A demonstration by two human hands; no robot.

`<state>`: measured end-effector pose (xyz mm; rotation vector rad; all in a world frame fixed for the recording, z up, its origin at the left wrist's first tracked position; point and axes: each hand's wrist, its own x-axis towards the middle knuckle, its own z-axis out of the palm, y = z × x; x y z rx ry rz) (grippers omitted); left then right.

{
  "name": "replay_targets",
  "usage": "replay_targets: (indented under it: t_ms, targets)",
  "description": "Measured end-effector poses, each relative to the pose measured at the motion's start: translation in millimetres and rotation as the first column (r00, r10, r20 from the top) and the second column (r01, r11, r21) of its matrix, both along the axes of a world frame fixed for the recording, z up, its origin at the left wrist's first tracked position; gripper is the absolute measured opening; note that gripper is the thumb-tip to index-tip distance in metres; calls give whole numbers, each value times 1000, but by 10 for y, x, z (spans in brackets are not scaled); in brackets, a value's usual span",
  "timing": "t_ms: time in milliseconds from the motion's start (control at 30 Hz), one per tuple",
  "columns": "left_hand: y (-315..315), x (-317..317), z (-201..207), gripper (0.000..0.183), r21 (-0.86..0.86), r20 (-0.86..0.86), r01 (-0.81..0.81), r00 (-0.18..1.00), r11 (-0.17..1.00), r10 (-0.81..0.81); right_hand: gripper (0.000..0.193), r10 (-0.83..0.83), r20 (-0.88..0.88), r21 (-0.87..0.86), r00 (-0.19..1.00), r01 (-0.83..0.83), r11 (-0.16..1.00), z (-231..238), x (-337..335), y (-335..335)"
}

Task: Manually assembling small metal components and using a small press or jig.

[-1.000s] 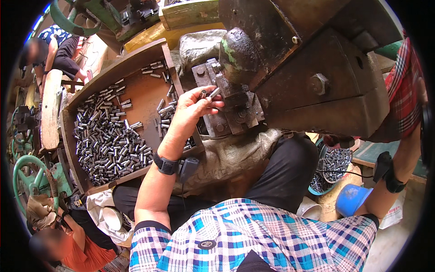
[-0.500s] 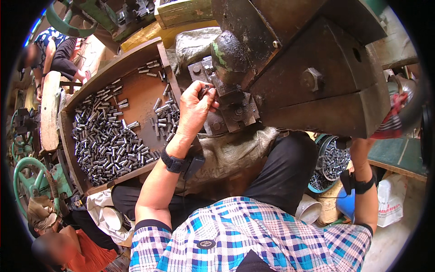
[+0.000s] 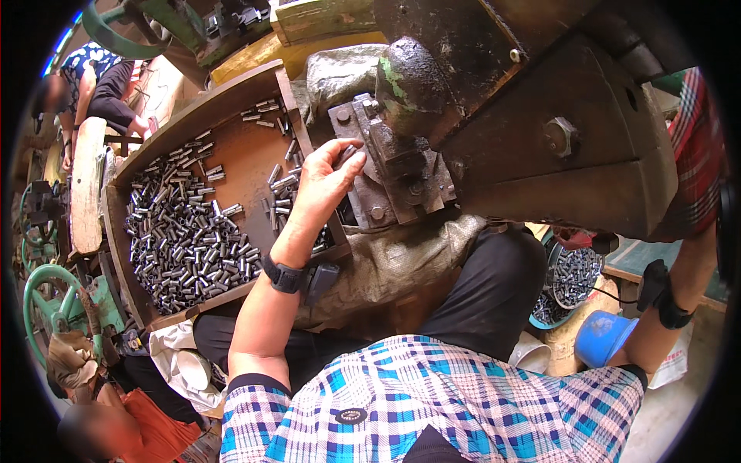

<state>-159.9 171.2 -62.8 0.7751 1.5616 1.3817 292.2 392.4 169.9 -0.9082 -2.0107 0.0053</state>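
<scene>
At the bolted block's (image 3: pixel 394 176) left edge | left hand (image 3: pixel 330 171) pinches dark metal tube (image 3: pixel 346 157) | right hand hidden, grip can't be told | step: likely hand-feeding | next seems to call for lining tube up with block

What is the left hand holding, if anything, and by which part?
The left hand holds a small dark metal piece between thumb and fingers; they cover much of it, so which part is gripped cannot be told.

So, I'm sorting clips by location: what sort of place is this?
Probably a metalworking workshop: a large dark metal machine, a brown rectangular tray of short grey metal tubes, and a round green handwheel.
</scene>
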Motion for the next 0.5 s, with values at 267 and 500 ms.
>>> replay_targets:
  t_ms: [267, 500]
  targets:
    - [-23, -20, -12, 38, 160, 386, 8, 920, 987, -69, 33, 66, -86, -170, 994, -80, 982, 191, -88, 16]
    - [-23, -14, -2, 32, 78, 418, 41, 906, 996, -70, 37, 115, -186, -316, 976, -171, 933, 277, -936, -289]
